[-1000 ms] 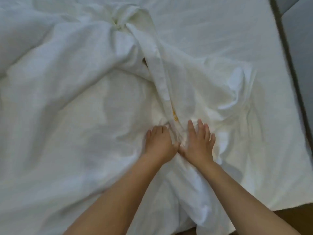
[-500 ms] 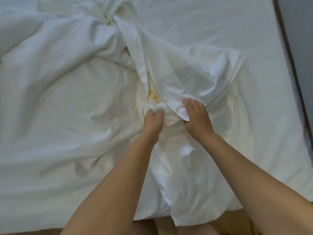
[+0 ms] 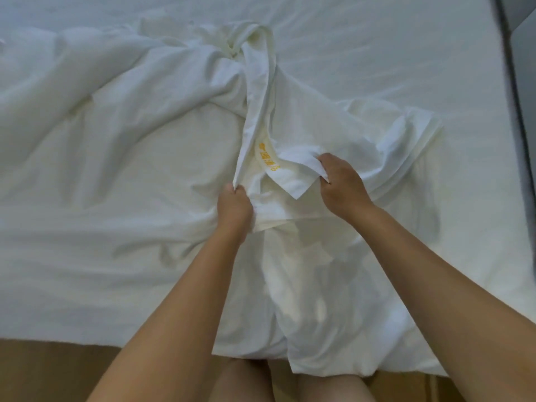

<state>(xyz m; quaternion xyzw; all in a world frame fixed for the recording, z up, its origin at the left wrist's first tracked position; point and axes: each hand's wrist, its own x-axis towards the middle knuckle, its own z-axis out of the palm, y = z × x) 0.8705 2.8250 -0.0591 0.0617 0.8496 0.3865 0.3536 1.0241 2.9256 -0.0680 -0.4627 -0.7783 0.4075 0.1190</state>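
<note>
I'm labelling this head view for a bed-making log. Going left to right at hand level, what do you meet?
Left hand pinching the white cover, yellow print, right hand gripping its corner, bunched fold, dark strip beside the bed.

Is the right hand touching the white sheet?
Touching. The head view shows the right hand pinching a folded corner of the white sheet.

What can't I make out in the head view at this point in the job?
All in the head view:
- Yellow print on the white cover: too small, creased, partly under a fold.
- Left hand and right hand: fingertips buried in the cloth they grip.
- Bunched cloth at the far end: knotted or only twisted, cannot tell.
- Dark strip on the right: blurred, cut off by the edge.
</note>
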